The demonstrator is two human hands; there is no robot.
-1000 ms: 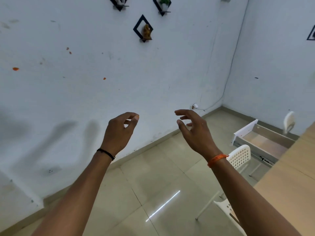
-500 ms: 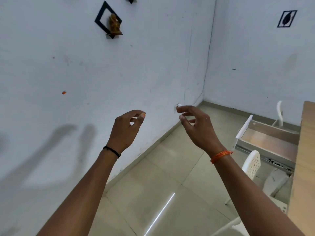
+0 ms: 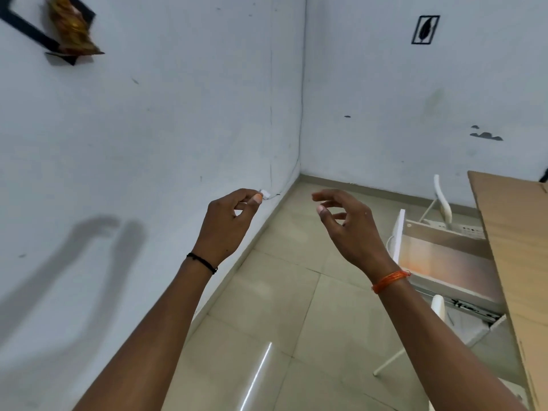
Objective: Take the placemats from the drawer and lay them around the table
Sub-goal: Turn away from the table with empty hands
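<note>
**Both hands raised and empty, drawer open at right**

From the head camera I see both arms stretched forward in mid-air, over a tiled floor (image 3: 267,307) in a room corner. The left hand (image 3: 226,226) has its fingers loosely curled, thumb and forefinger near each other but with a gap, and nothing between them. A black band (image 3: 203,262) sits on that wrist. The right hand (image 3: 348,229) is likewise half open, fingers bent and spread, holding nothing; an orange thread (image 3: 391,280) circles its wrist.

To the right of the right hand, lower down, a drawer (image 3: 444,262) stands pulled out from under the wooden table (image 3: 516,250), whose top runs along the right edge of my picture. The drawer's inside shows a pale bottom with an orange glow (I cannot make out any placemats in it, the surface is blurred). I see none on the table's visible strip either. White chairs (image 3: 441,200) stand beyond and below the drawer.

On the left wall hangs a black diamond frame (image 3: 29,31) with a brownish figure, blurred. The far wall carries a small black leaf frame (image 3: 424,29). Shadows of both arms fall on the left wall.
</note>
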